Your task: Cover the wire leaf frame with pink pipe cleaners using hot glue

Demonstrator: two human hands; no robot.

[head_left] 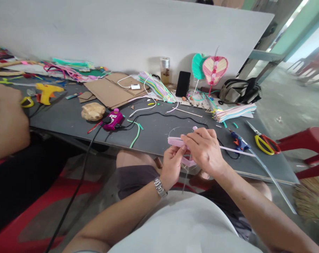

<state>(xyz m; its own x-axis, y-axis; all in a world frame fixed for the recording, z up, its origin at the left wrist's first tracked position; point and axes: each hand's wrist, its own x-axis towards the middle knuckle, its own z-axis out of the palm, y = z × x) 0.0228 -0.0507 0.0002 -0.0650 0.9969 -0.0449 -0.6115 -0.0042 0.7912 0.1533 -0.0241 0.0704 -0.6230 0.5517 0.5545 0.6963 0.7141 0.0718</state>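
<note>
Just above my lap, at the table's front edge, both my hands are closed on a piece made of flat pink straw-like strips [175, 141] laid side by side. My left hand [172, 165], with a metal watch on its wrist, pinches it from below between thumb and fingers. From above, my right hand [205, 151] presses its fingertips on the same strips and covers part of them. A long pale pink strip [237, 151] runs out to the right from behind my right hand. Thin wire curves above the piece, and a thin stem hangs below it.
To the right lie a blue glue gun [239, 143] with a long clear glue stick and yellow-red scissors [266, 140]. Behind are strip bundles [234, 113], a phone [183, 84] and two leaf-shaped fans [214, 70]. A purple socket block [113, 119] trails cords. A co-worker's arm [8, 119] is at left.
</note>
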